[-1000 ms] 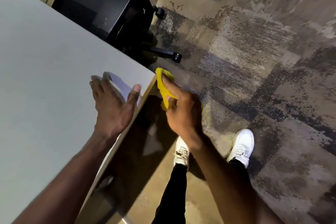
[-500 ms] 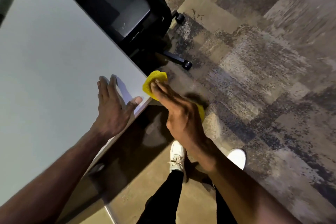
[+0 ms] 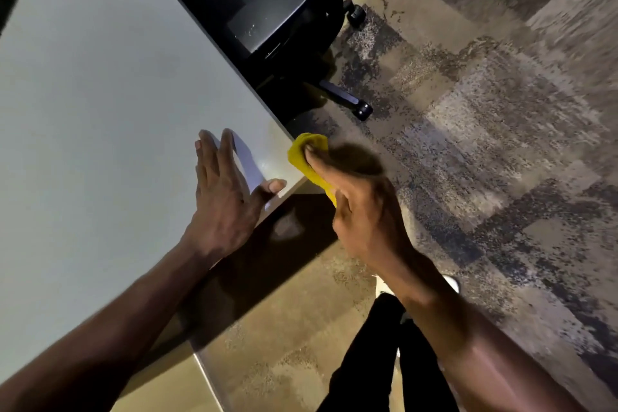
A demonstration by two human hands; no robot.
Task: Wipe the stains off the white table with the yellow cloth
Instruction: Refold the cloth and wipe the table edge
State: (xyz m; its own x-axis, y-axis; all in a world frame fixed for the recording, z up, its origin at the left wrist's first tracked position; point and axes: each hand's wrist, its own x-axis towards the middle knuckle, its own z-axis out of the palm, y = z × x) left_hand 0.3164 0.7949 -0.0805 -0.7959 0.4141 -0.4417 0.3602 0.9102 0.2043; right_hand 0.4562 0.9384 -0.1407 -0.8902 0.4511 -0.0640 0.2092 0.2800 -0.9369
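Yellow cloth (image 3: pixel 309 157): bunched against the corner edge of the white table (image 3: pixel 100 110), at its right side, partly off the tabletop and over the floor.
Right hand (image 3: pixel 361 207): closed around the cloth, index finger stretched forward and pressing it to the table edge; outline slightly blurred.
Left hand (image 3: pixel 224 197): spread flat on the tabletop just beside the corner, fingers apart, thumb pointing toward the cloth; holds nothing.
Hands relative: near each other, not touching.
Table surface: pale and plain; a faint brownish smear shows close to the corner, just left of the cloth.
Office chair (image 3: pixel 267 20): black, on castors, tucked against the far table edge.
Floor: patterned carpet (image 3: pixel 485 110) in grey and tan patches.
Person: dark trousers (image 3: pixel 368 361) and white shoes (image 3: pixel 449 283) below the right forearm.
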